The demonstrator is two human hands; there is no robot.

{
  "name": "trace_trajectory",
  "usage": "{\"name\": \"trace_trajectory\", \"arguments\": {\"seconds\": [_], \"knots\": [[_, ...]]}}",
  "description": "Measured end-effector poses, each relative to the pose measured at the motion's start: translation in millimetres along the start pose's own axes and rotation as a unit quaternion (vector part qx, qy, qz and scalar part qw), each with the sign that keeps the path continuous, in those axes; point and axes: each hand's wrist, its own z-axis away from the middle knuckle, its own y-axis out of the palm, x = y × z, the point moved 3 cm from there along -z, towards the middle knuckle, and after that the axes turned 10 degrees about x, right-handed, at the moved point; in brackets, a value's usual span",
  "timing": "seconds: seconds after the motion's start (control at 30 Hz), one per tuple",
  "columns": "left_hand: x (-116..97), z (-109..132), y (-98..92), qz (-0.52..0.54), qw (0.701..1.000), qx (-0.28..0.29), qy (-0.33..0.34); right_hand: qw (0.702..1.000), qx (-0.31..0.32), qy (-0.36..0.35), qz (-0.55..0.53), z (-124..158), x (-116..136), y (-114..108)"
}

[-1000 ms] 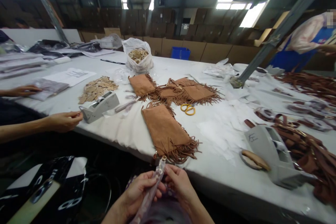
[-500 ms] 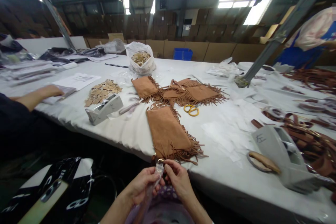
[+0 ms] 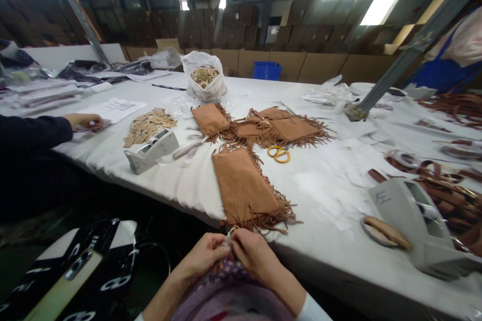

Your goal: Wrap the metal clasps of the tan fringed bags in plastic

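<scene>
At the table's front edge, my left hand (image 3: 207, 256) and my right hand (image 3: 250, 250) meet with fingers pinched together. Between them is a metal ring (image 3: 232, 231) with clear plastic wrapped about it; my fingers hide most of it. The ring sits beside the lower left corner of a brown fringed suede bag (image 3: 244, 185), which lies flat on the table. A small metal fitting (image 3: 223, 221) shows at that corner. Whether the ring is hooked to it I cannot tell.
More fringed bags (image 3: 293, 128) lie behind, near yellow-handled scissors (image 3: 279, 154). Tape dispensers (image 3: 152, 151) stand left and right. Tan tags (image 3: 149, 126) are heaped at left, close to a co-worker's hand (image 3: 86, 121). A plastic bag (image 3: 205, 76) stands farther back.
My hands have drawn closer together, with my right fingers now over the wrapped ring. The plastic-covered strap that hung below my left hand is now hidden. The co-worker's hand has shifted.
</scene>
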Motion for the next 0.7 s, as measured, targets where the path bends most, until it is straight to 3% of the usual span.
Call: {"name": "trace_trajectory", "arguments": {"seconds": [0.13,0.33,0.43,0.53,0.7], "knots": [[18,-4,14.6,0.049,0.998,-0.024,-0.014,0.987,-0.146,0.058,0.023,-1,-8,-1],[24,-2,16.8,0.191,0.981,-0.032,-0.011,0.956,-0.209,0.18,-0.1,8,-27,-9],[16,2,12.5,0.223,0.974,-0.002,-0.037,0.929,-0.152,0.248,-0.226,15,-32,-2],[9,3,14.4,0.222,0.973,0.045,-0.049,0.891,-0.04,0.238,-0.384,10,-25,15],[13,5,21.1,0.227,0.973,0.036,-0.037,0.765,-0.027,0.222,-0.604,-12,-17,30]]}}
